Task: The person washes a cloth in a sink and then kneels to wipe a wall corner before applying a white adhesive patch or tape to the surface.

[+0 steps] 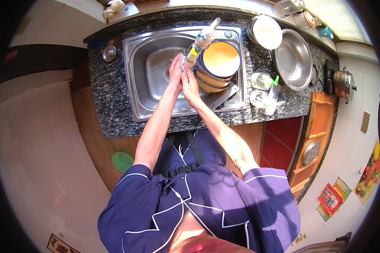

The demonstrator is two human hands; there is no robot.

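Observation:
My left hand and my right hand meet below the tap, over the steel sink. Their palms face each other and touch, with the fingers stretched out. Clear plastic seems to be wrapped round the tap, and a yellow piece shows near its end. Water may be running on my fingers, but I cannot make it out surely. Just right of my right hand stands a stack of yellow bowls with dark blue rims. A grey, flat, blade-like thing leans below the stack.
On the speckled stone counter, right of the sink, are white plates, a wide steel basin and clear bottles, one green-topped. A steel lid lies at the left. A lidded pot stands far right; a green basin is on the floor.

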